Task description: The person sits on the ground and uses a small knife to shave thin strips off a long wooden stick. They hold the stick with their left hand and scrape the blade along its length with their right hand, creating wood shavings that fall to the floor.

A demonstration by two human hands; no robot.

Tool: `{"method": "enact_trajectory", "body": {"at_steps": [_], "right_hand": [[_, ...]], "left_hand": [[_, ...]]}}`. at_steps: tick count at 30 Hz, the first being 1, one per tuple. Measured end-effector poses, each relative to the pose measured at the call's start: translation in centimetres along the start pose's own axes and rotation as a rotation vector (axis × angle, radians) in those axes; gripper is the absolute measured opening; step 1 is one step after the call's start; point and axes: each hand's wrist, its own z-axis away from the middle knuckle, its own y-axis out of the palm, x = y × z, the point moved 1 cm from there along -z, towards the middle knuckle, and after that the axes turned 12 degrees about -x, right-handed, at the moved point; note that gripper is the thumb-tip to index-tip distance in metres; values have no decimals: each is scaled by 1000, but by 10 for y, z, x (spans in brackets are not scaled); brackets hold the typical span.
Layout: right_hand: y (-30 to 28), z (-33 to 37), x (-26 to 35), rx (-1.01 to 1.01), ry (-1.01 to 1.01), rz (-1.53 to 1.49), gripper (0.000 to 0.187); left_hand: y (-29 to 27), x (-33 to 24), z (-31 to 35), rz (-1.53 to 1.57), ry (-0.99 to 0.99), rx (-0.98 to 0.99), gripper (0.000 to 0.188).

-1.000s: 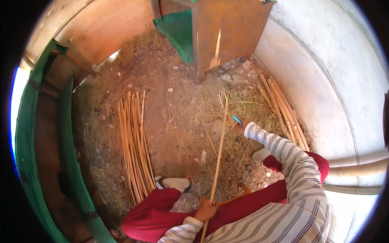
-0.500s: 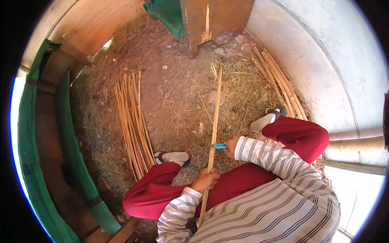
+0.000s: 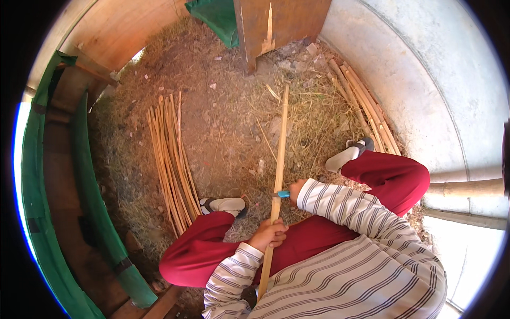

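Note:
A long, pale bamboo strip (image 3: 282,143) runs from beside my body out over the ground between my legs. My left hand (image 3: 269,235) is closed around it near my lap. Farther along, my right hand (image 3: 298,190) grips a knife with a blue handle (image 3: 284,194). Its dark blade lies across the strip, touching it a short way beyond my left hand. The strip's near end passes beside my striped shirt.
A bundle of thin bamboo strips (image 3: 171,159) lies on the ground to the left. Thicker bamboo pieces (image 3: 366,103) lie along the pale wall (image 3: 425,90) at right. A brown wooden board (image 3: 281,26) stands ahead; green sheeting (image 3: 101,196) lines the left side.
My right hand and the knife have shifted slightly left and nearer to me along the strip. The left hand keeps its hold. The whole view has shifted a little.

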Motion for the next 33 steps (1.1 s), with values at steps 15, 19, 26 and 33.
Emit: {"method": "enact_trajectory", "body": {"at_steps": [15, 19, 26, 33], "right_hand": [[17, -28, -21, -194, 117, -18, 26], [14, -30, -24, -173, 121, -48, 25], [0, -30, -18, -107, 125, -7, 30], [12, -99, -122, -78, 259, 170, 29]], "left_hand": [[8, 7, -5, 41, -6, 7, 31], [8, 9, -8, 36, 8, -26, 30], [9, 6, -3, -8, 27, -45, 30], [26, 23, 13, -36, -14, -17, 32]]}}
